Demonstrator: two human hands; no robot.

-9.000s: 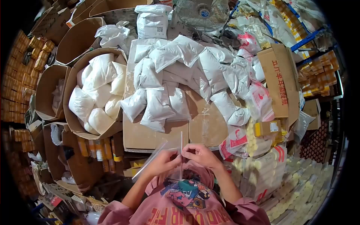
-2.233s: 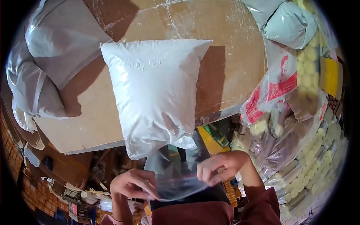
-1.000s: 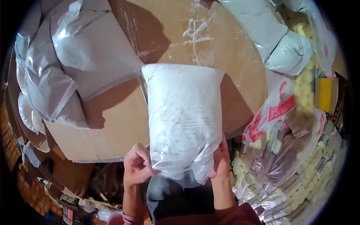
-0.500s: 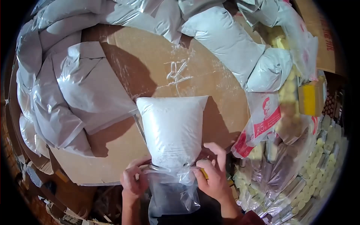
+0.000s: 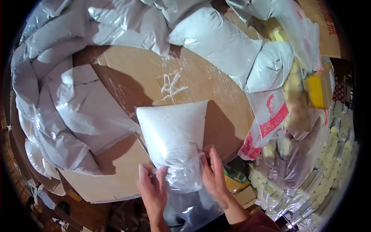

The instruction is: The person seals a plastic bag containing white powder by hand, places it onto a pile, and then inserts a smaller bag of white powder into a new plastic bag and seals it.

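A clear plastic bag of white powder [image 5: 172, 133] lies at the cardboard's near edge, its filled end pointing away from me. Its loose clear open end hangs down toward my body. My left hand [image 5: 153, 187] pinches the left side of the bag's neck between thumb and fingers. On the opposite side, my right hand [image 5: 213, 172] grips the neck with fingers closed on the plastic. Between the two hands the film is creased, with some powder showing through it.
Several filled bags [image 5: 94, 108] are piled along the left and back of the cardboard sheet [image 5: 127, 81]. More white bags [image 5: 218, 44] lie at the back right. Right of the sheet are a red-printed plastic bag [image 5: 270, 112], a yellow-taped box [image 5: 319, 91] and packs of pale round-ended items [image 5: 324, 185].
Both hands have shifted their grip up along the bag's neck and drawn closer to the powder. The bag has tilted slightly, and the whole view has moved a little.
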